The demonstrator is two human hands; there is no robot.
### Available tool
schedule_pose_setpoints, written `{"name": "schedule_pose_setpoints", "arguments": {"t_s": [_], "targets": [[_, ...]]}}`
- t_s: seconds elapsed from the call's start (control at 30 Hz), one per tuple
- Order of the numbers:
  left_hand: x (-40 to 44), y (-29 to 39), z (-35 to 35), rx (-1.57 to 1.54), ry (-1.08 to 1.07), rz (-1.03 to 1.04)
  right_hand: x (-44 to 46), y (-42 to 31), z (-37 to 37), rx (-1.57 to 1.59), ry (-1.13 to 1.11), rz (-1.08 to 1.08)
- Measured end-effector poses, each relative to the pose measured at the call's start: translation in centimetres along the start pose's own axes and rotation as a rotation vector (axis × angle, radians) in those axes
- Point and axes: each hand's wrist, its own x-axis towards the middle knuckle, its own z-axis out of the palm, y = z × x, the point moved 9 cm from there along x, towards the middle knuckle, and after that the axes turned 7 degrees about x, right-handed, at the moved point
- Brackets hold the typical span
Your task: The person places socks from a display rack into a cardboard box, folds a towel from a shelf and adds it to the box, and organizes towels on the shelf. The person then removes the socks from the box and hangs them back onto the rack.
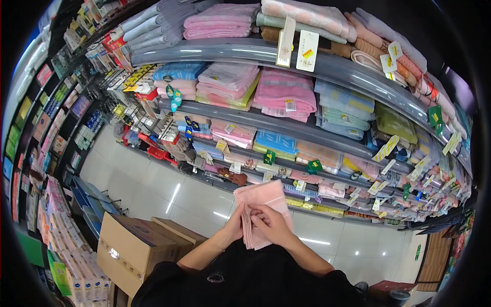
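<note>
A folded pink towel [266, 193] with paler stripes along its right side is held up in front of my chest. My left hand [236, 223] grips its left edge, fingers partly behind the cloth. Across the lower front of the towel lies my right hand [271, 223], its fingers curled against the fabric near the left edge. Beyond the towel stands a shelf rack with several stacks of folded towels, among them a pink checked stack [285, 92] and a blue one [276, 140].
Cardboard boxes [125, 250] stand on the floor at my left, beside packs of tissues [87, 284]. Hang tags [307, 50] dangle from the shelf edges. Shiny pale floor tiles [163, 192] lie between me and the rack. Another goods shelf [38, 128] runs along the far left.
</note>
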Motion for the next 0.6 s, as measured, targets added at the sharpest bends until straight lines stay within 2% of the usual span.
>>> {"name": "schedule_pose_setpoints", "arguments": {"t_s": [0.03, 0.1, 0.13, 0.2, 0.23, 0.3, 0.33, 0.4, 0.43, 0.5, 0.6], "targets": [[0.2, -0.2, -0.4, -0.002, -0.002, 0.011, -0.4, -0.4, -0.3, -0.005, -0.008, -0.006], [0.8, 0.3, -2.6, 0.362, 0.099, 0.071, -1.3, -1.3, -0.4, 0.055, -0.051, -0.009], [0.6, 0.9, -2.6, 0.361, 0.105, 0.085, -1.3, -0.9, -1.0, 0.053, -0.064, -0.016], [0.2, 0.7, -2.3, 0.136, 0.074, -0.035, -1.4, -1.3, -5.2, -0.263, 0.24, -0.191], [0.2, 1.2, -2.8, 0.133, 0.077, -0.024, -1.0, -1.1, -5.8, -0.264, 0.229, -0.196], [0.5, 1.7, -2.8, -0.037, -0.036, -0.009, -1.2, -1.6, -8.9, -0.246, 0.447, -0.248], [0.1, 2.3, -1.9, -0.042, -0.03, -0.012, -1.0, -1.9, -9.3, -0.244, 0.444, -0.241], [-0.8, 4.6, -1.7, 0.027, 0.142, 0.067, -0.4, 0.7, -7.7, 0.417, 0.185, 0.029], [-0.5, 4.9, -1.8, 0.023, 0.15, 0.045, -0.5, 1.1, -7.8, 0.423, 0.2, 0.046], [0.3, 4.9, -0.6, -0.119, -0.071, 0.023, -0.7, 1.8, -7.2, 0.424, 0.15, 0.103], [0.8, 3.6, -1.5, -0.055, -0.057, -0.023, -0.6, 2.1, -8.2, 0.443, 0.25, 0.087]]}}
